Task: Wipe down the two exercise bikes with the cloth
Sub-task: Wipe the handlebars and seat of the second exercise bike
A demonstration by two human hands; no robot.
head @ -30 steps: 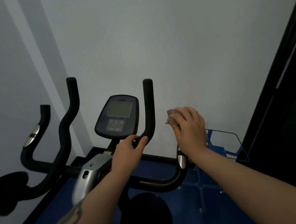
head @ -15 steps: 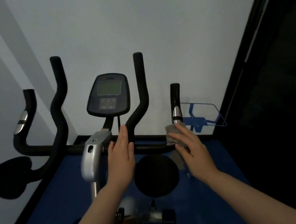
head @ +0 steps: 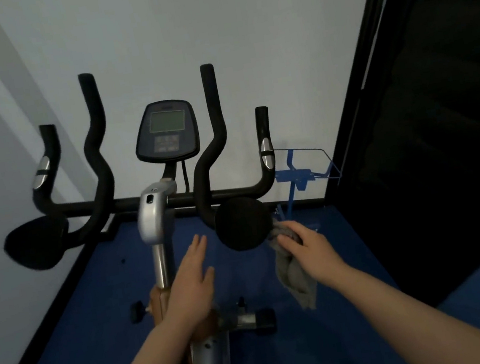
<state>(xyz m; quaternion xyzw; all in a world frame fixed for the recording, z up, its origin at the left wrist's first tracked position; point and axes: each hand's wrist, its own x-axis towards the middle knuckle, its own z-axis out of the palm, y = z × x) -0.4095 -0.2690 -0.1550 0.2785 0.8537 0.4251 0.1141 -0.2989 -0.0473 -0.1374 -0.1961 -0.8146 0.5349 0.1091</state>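
One exercise bike [head: 156, 216] stands in front of me, with black handlebars, a grey console [head: 166, 132] and a silver stem. My right hand [head: 308, 249] grips a grey cloth [head: 295, 276] and presses it against the right side of the round black elbow pad [head: 240, 224]; the rest of the cloth hangs down below the hand. My left hand [head: 190, 286] hovers flat with fingers apart, just right of the silver post, holding nothing. A second black pad [head: 36, 242] sits on the left end of the bar. No second bike is in view.
A white wall is close behind the handlebars. Blue floor mat [head: 85, 345] lies underneath. A blue wire bracket [head: 302, 172] sticks out by the right grip. A dark door or panel [head: 426, 122] fills the right side. A pedal [head: 257, 319] juts out low on the right.
My left hand let go of the handlebar and dropped lower, open. My right hand moved the cloth down from the right grip to the round black pad. My view tilted downwards.
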